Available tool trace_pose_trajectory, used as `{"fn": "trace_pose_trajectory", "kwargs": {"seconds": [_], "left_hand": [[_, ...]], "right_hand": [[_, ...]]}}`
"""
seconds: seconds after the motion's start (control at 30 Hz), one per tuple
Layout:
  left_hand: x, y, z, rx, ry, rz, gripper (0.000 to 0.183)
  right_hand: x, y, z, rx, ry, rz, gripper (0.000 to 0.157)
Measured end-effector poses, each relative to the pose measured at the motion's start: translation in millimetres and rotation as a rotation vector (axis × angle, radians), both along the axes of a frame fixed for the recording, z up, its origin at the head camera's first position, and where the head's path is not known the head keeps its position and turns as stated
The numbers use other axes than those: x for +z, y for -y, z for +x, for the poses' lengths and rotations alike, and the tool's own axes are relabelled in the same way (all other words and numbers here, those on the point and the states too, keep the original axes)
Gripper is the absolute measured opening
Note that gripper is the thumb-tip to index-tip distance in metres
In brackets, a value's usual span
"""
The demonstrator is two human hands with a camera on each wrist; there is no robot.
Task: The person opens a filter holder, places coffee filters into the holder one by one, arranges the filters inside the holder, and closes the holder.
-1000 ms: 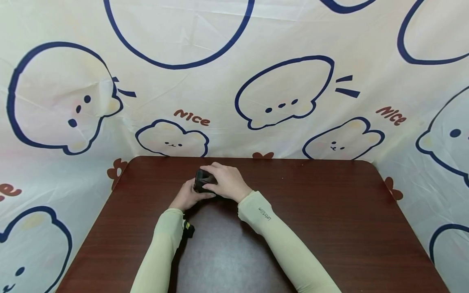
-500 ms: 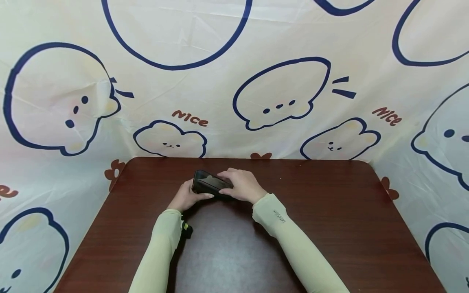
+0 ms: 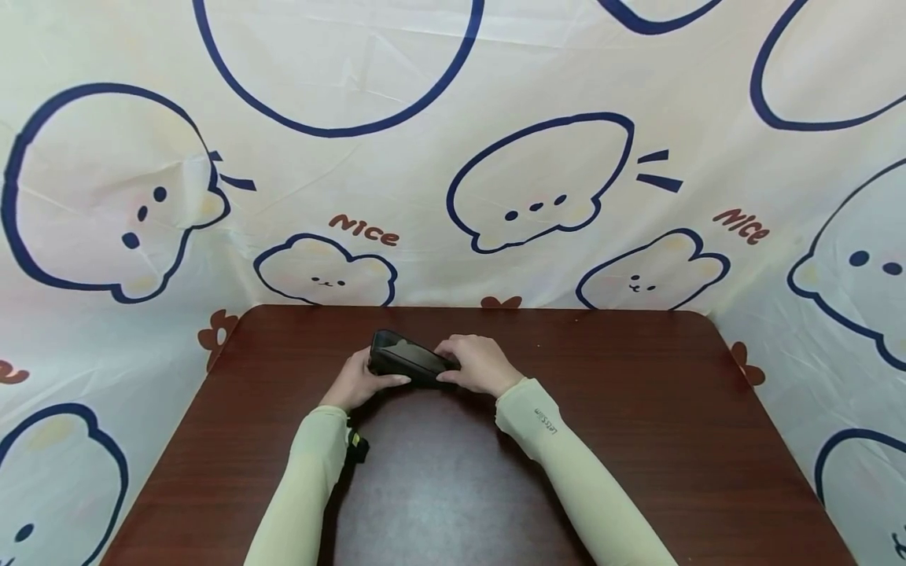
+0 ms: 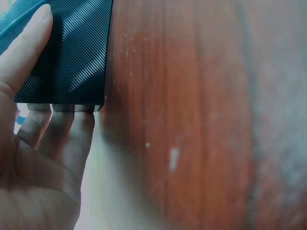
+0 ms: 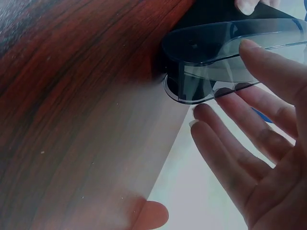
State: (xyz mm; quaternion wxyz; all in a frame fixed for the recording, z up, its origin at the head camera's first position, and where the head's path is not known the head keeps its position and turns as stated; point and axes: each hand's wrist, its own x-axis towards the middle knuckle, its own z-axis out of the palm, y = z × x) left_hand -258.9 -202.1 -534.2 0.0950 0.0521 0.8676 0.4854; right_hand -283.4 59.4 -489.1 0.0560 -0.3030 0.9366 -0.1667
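Note:
A black box (image 3: 406, 360) with a ribbed side and a smoky, see-through top piece stands near the table's far edge, angled slightly. My left hand (image 3: 357, 383) grips its left end. In the left wrist view the thumb lies along the ribbed side (image 4: 79, 67), and the fingers reach behind the box. At the box's right end is my right hand (image 3: 484, 365). In the right wrist view its thumb and fingers pinch the rounded clear piece (image 5: 211, 43), while the lower fingers stay spread off it. The box's inside is hidden.
The dark brown wooden table (image 3: 637, 432) has rounded far corners. A white cloth (image 3: 425, 181) with blue cartoon outlines hangs behind it and along both sides. A small black device (image 3: 359, 446) is worn at the left wrist.
My right hand has moved right along the box, from over its left part to its right end, uncovering the top. My left hand keeps its grip. The view has shifted slightly.

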Motion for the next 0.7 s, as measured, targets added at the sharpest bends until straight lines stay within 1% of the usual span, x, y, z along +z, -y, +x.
{"fn": "trace_pose_trajectory", "kwargs": {"seconds": [0.13,0.27,0.43,0.57,0.7], "left_hand": [[0.5,2,1.1,-0.008,-0.006,-0.020,0.049],[1.4,0,1.7,-0.013,-0.031,-0.061,0.057],[0.5,-5,4.0,-0.021,-0.068,-0.048,0.065],[0.0,-6,10.9,0.048,-0.111,-0.053,0.071],[0.3,-5,18.6,0.120,-0.169,-0.114,0.073]], "right_hand": [[-2.0,1,-0.5,0.014,0.040,-0.034,0.038],[-3.7,-1,0.2,0.023,0.069,-0.057,0.038],[-5.6,-6,2.4,0.010,0.073,-0.055,0.039],[-6.6,-8,1.6,0.018,0.056,-0.050,0.040],[-5.8,-10,0.3,0.012,0.051,-0.049,0.040]]}}
